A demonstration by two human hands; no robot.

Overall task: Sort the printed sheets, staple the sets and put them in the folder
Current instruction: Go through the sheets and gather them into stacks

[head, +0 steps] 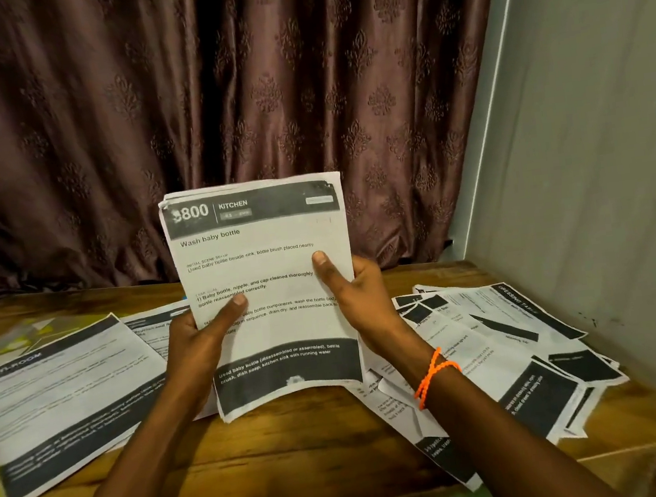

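I hold a set of printed sheets (261, 256) upright above the wooden table (301, 449); its top page reads "KITCHEN" and "Wash baby bottle". My left hand (201, 342) grips the set's left edge with the thumb across the front. My right hand (348, 291) grips the right edge, thumb on the page; an orange band circles that wrist. A pile of loose printed sheets (508, 354) lies fanned out on the table to the right. More sheets (64, 404) lie flat on the left. A yellow-green folder (19, 335) shows under the left sheets.
A brown patterned curtain (217, 96) hangs behind the table. A pale wall (598, 174) closes in the right side. The table's front edge runs near the bottom of the view.
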